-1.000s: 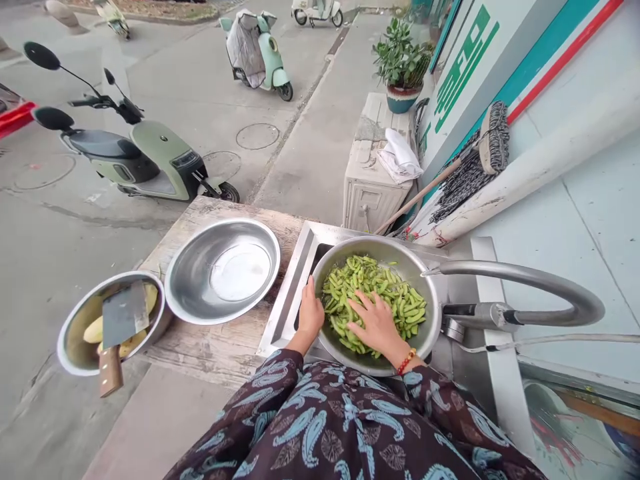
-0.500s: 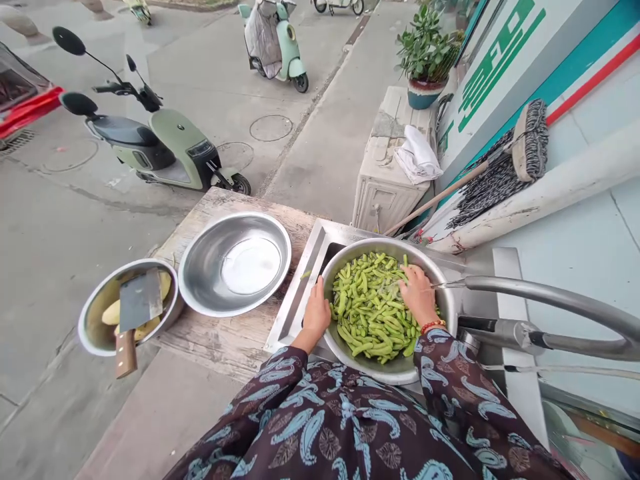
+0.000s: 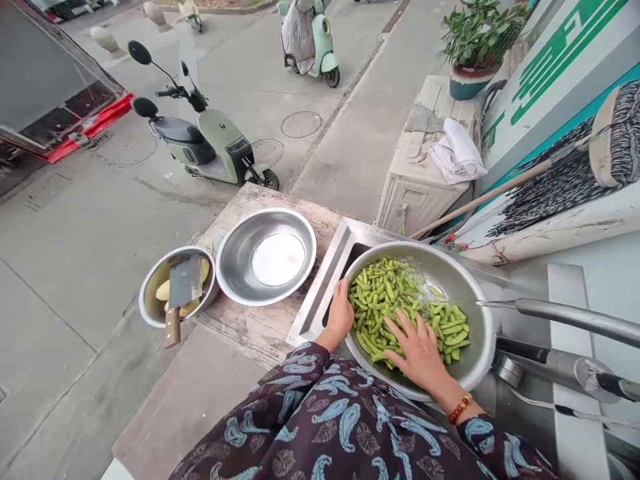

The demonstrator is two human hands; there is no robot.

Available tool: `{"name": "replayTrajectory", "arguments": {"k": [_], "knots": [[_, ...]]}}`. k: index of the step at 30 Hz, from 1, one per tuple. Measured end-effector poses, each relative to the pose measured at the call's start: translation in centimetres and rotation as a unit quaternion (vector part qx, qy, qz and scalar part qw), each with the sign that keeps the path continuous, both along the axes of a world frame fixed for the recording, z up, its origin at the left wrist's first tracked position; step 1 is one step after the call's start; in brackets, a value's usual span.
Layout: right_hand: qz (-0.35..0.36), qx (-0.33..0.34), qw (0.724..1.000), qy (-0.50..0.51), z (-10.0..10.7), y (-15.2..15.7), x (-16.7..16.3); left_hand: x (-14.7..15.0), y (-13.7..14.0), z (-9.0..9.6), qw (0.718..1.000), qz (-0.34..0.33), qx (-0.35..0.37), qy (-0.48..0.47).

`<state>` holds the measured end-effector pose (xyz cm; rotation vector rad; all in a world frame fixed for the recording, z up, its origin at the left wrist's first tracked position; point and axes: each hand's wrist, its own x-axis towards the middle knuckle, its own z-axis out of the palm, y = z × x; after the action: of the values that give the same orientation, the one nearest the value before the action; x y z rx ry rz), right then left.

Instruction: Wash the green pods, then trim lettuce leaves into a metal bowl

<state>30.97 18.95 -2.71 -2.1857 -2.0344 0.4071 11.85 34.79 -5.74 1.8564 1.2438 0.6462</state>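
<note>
The right hand [image 3: 420, 350] rests on green soybean pods [image 3: 383, 293], fingers spread; the left hand [image 3: 341, 312] lies against the left rim of the metal basin [image 3: 465, 283] that holds them, though whether it grips cannot be told. The pods' long axes run every way, those right of the fingers mostly crosswise. The basin sits over a steel sink [image 3: 317, 290], a faucet [image 3: 565, 317] pointing left above it. Left of the sink, a weathered wooden table [image 3: 245, 333] carries a wide steel bowl [image 3: 250, 233]; just beside, a cleaver [image 3: 183, 280] lies across a smaller bowl [image 3: 150, 300], handle toward the person. Beyond are grey pavement [image 3: 350, 153], a parked green scooter [image 3: 220, 143] and a potted plant [image 3: 475, 40].
</note>
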Motion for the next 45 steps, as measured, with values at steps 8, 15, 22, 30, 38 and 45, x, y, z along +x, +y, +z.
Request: {"name": "replayTrajectory", "arguments": {"k": [8,15,22,30,38,45], "knots": [[-0.106,0.027,0.994,0.028,-1.9,8.0,4.4,-0.5,0.4,0.2,0.998,0.006,-0.042,-0.036],[-0.145,0.066,0.987,-0.014,-1.4,5.7,5.3,-4.2,1.2,1.8,0.936,0.159,-0.259,-0.18],[-0.063,0.051,0.996,-0.035,-2.5,2.3,0.6,-11.9,5.0,3.2,0.75,0.349,-0.394,-0.399],[-0.074,0.053,0.994,-0.055,-2.4,2.8,0.2,-12.8,12.0,2.7,0.879,0.337,-0.265,-0.209],[-0.082,0.047,0.994,-0.053,-2.2,3.5,0.0,-7.4,14.6,-0.7,0.976,0.156,-0.141,0.059],[-0.105,0.042,0.993,-0.029,-1.6,4.1,-0.1,-6.6,18.6,-0.5,0.976,0.071,-0.087,0.187]]}}
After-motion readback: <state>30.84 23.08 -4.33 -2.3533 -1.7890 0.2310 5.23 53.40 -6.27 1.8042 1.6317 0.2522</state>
